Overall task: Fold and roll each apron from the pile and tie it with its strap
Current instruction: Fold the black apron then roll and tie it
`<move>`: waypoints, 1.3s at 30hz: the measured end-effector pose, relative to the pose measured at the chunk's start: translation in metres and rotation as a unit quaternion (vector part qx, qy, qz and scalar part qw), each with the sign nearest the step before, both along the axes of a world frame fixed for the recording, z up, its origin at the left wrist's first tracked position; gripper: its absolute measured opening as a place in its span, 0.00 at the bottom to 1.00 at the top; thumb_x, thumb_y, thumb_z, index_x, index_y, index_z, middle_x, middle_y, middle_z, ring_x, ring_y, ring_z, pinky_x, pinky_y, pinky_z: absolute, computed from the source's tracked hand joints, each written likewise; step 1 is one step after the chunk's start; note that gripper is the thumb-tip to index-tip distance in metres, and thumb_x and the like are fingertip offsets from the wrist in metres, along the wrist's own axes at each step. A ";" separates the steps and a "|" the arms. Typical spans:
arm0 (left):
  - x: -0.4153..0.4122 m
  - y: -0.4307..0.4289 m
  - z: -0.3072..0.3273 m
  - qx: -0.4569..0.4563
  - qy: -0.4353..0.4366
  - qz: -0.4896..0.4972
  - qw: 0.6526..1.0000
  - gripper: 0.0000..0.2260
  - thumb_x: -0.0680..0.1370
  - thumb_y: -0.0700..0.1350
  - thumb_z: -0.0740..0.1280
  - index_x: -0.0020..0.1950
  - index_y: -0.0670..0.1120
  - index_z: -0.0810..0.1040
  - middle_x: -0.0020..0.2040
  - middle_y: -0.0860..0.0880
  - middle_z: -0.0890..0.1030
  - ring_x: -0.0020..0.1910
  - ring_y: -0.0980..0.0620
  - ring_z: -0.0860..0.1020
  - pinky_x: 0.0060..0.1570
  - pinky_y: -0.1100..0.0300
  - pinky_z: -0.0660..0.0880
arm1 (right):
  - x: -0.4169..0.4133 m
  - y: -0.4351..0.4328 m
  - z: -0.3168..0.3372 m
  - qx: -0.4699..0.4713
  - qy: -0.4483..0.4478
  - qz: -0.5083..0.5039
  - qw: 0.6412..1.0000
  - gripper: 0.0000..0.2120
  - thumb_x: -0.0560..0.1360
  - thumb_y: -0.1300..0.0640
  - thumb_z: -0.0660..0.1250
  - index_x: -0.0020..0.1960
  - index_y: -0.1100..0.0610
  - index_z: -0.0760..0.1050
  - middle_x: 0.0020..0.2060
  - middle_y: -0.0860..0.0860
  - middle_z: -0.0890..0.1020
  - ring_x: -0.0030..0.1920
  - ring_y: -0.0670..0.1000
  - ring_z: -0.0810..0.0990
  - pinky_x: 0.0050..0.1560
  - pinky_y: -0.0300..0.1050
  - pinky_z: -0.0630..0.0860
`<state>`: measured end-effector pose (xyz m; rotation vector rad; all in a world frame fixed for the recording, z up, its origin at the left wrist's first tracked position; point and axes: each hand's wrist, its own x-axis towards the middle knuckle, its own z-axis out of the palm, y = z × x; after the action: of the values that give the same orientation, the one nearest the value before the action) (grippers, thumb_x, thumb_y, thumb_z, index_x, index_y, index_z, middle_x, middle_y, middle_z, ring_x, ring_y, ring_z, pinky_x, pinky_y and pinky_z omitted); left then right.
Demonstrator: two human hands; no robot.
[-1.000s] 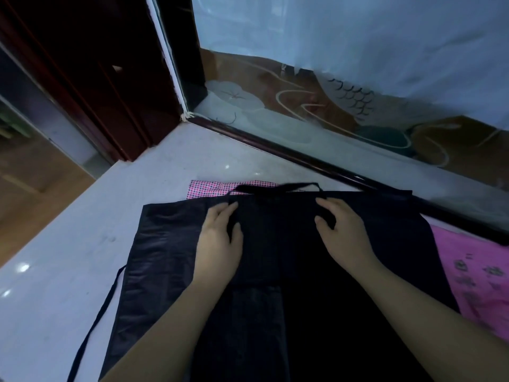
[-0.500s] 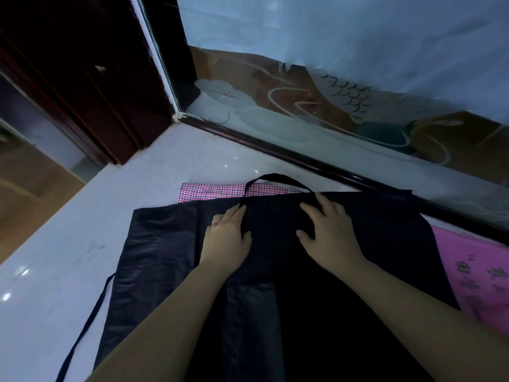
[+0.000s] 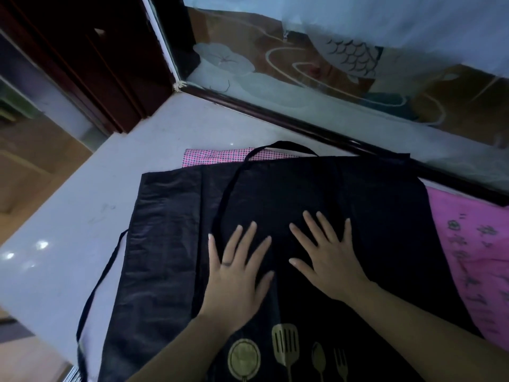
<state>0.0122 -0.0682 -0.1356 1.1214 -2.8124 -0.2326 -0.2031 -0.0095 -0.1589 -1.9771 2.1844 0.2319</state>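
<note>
A black apron (image 3: 371, 205) lies spread flat on the pale counter (image 3: 68, 216), with a gold print of kitchen utensils (image 3: 286, 354) near its lower edge. Its neck loop (image 3: 286, 146) arches over the far edge, and a side strap (image 3: 102, 279) trails off the left side. My left hand (image 3: 237, 274) and my right hand (image 3: 327, 260) rest palm down on the middle of the apron, fingers spread, holding nothing.
A pink checked cloth (image 3: 217, 157) peeks out from under the apron's far edge. A pink printed apron (image 3: 473, 257) lies at the right. A dark window frame (image 3: 303, 128) with patterned glass borders the far side. The counter's edge drops off at the left.
Both hands slid back from the apron's far edge towards me and flattened with fingers spread. The neck loop now lies extended past the far edge, and the gold print has come into view.
</note>
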 end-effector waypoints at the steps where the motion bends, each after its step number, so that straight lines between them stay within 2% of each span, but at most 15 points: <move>1: 0.011 0.012 -0.007 0.002 -0.035 -0.009 0.999 0.27 0.79 0.61 0.54 0.75 0.52 0.62 0.78 0.45 0.59 0.76 0.44 0.56 0.69 0.32 0.51 | 0.001 0.001 -0.002 -0.004 0.003 0.001 1.000 0.32 0.78 0.33 0.40 0.75 0.48 0.56 0.75 0.55 0.59 0.74 0.58 0.58 0.64 0.76 0.56; 5: 0.031 0.017 -0.033 0.026 -0.127 -0.004 0.992 0.30 0.79 0.67 0.45 0.77 0.53 0.56 0.79 0.45 0.55 0.76 0.43 0.57 0.68 0.34 0.54 | -0.010 0.006 -0.008 -0.018 0.013 -0.020 1.000 0.31 0.78 0.35 0.40 0.76 0.50 0.54 0.76 0.56 0.57 0.75 0.58 0.53 0.66 0.75 0.54; 8: 0.027 0.013 -0.034 0.038 -0.140 -0.007 0.989 0.30 0.80 0.66 0.42 0.76 0.52 0.60 0.78 0.44 0.57 0.76 0.43 0.58 0.67 0.34 0.55 | -0.014 0.008 -0.004 -0.029 0.015 -0.016 0.999 0.30 0.79 0.37 0.39 0.76 0.51 0.52 0.76 0.57 0.57 0.75 0.58 0.53 0.67 0.74 0.52; 11: 0.026 0.018 -0.018 0.004 -0.115 -0.005 0.993 0.28 0.81 0.63 0.47 0.76 0.50 0.61 0.78 0.44 0.58 0.76 0.44 0.58 0.69 0.34 0.53 | 0.008 0.022 0.015 -0.074 0.008 0.046 0.996 0.30 0.79 0.39 0.43 0.76 0.52 0.50 0.76 0.57 0.55 0.75 0.58 0.54 0.70 0.70 0.49; 14: 0.045 0.038 -0.003 -0.012 -0.056 -0.027 0.998 0.25 0.80 0.58 0.53 0.75 0.50 0.62 0.77 0.45 0.59 0.76 0.46 0.58 0.70 0.35 0.54 | 0.040 0.064 0.029 -0.111 -0.046 0.130 0.984 0.30 0.79 0.39 0.50 0.76 0.51 0.54 0.76 0.55 0.57 0.75 0.56 0.54 0.70 0.67 0.50; 17: 0.074 0.069 -0.001 -0.023 -0.018 -0.103 0.994 0.23 0.81 0.55 0.56 0.74 0.50 0.63 0.76 0.46 0.63 0.75 0.46 0.60 0.70 0.36 0.55 | 0.060 0.113 0.025 -0.082 -0.068 0.203 0.973 0.31 0.78 0.37 0.53 0.76 0.50 0.56 0.76 0.54 0.57 0.76 0.55 0.54 0.69 0.67 0.51; 21: 0.102 0.099 -0.011 -0.015 -0.024 -0.181 0.983 0.22 0.81 0.57 0.56 0.73 0.51 0.64 0.75 0.47 0.65 0.75 0.47 0.61 0.71 0.38 0.55 | 0.053 0.151 0.010 -0.020 -0.035 0.227 0.973 0.37 0.75 0.29 0.51 0.76 0.50 0.57 0.76 0.55 0.59 0.75 0.56 0.55 0.67 0.70 0.50; 24: 0.129 0.111 -0.021 -0.001 -0.098 -0.199 0.975 0.26 0.81 0.62 0.51 0.78 0.54 0.57 0.76 0.46 0.62 0.76 0.45 0.60 0.71 0.42 0.55 | 0.041 0.166 0.008 0.004 -0.011 0.223 0.975 0.38 0.73 0.27 0.50 0.75 0.49 0.58 0.75 0.55 0.60 0.75 0.56 0.56 0.66 0.71 0.51; 27: 0.148 0.111 -0.025 -0.004 -0.132 -0.145 0.981 0.27 0.82 0.62 0.46 0.79 0.53 0.47 0.76 0.46 0.61 0.75 0.45 0.59 0.70 0.46 0.55 | 0.031 0.174 0.010 -0.003 -0.006 0.211 0.978 0.39 0.74 0.27 0.50 0.76 0.49 0.57 0.76 0.55 0.58 0.75 0.58 0.54 0.66 0.70 0.50; 30: 0.155 0.112 -0.022 -0.007 -0.123 -0.124 0.985 0.28 0.82 0.54 0.52 0.79 0.53 0.45 0.75 0.45 0.64 0.74 0.45 0.64 0.71 0.48 0.56 | 0.027 0.181 0.009 -0.015 0.004 0.214 0.977 0.34 0.76 0.31 0.51 0.76 0.49 0.55 0.76 0.55 0.57 0.75 0.58 0.52 0.66 0.69 0.50; 32: 0.159 0.114 -0.019 -0.019 -0.113 -0.140 0.984 0.35 0.75 0.45 0.65 0.79 0.52 0.51 0.74 0.44 0.67 0.72 0.44 0.68 0.72 0.45 0.61 | 0.030 0.186 0.006 -0.032 -0.002 0.214 0.976 0.32 0.76 0.37 0.54 0.76 0.49 0.55 0.75 0.55 0.58 0.75 0.58 0.54 0.67 0.67 0.49; 34: 0.165 0.113 -0.015 -0.023 -0.107 -0.107 0.988 0.41 0.64 0.35 0.76 0.74 0.49 0.62 0.71 0.42 0.71 0.68 0.42 0.72 0.67 0.42 0.67 | 0.030 0.190 0.002 -0.052 -0.001 0.206 0.977 0.30 0.75 0.42 0.55 0.75 0.49 0.58 0.74 0.55 0.61 0.74 0.57 0.56 0.68 0.65 0.48; 37: 0.176 0.113 -0.010 -0.056 -0.117 -0.040 0.991 0.40 0.58 0.31 0.79 0.69 0.45 0.72 0.67 0.40 0.74 0.63 0.40 0.76 0.60 0.41 0.73 | 0.030 0.195 -0.001 -0.091 0.000 0.222 0.971 0.27 0.73 0.52 0.54 0.72 0.52 0.61 0.72 0.56 0.64 0.73 0.57 0.58 0.70 0.64 0.50; 39: 0.177 0.112 -0.010 -0.090 -0.115 -0.023 0.989 0.34 0.59 0.31 0.77 0.64 0.44 0.78 0.64 0.39 0.77 0.57 0.39 0.80 0.51 0.43 0.78 | 0.035 0.195 0.001 -0.111 -0.006 0.260 0.959 0.26 0.72 0.59 0.53 0.70 0.54 0.64 0.69 0.56 0.70 0.71 0.57 0.63 0.69 0.65 0.62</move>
<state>0.1894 0.0437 -0.1451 1.1067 -2.9853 0.1562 -0.1683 0.1857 -0.1581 -2.6440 1.6999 0.0418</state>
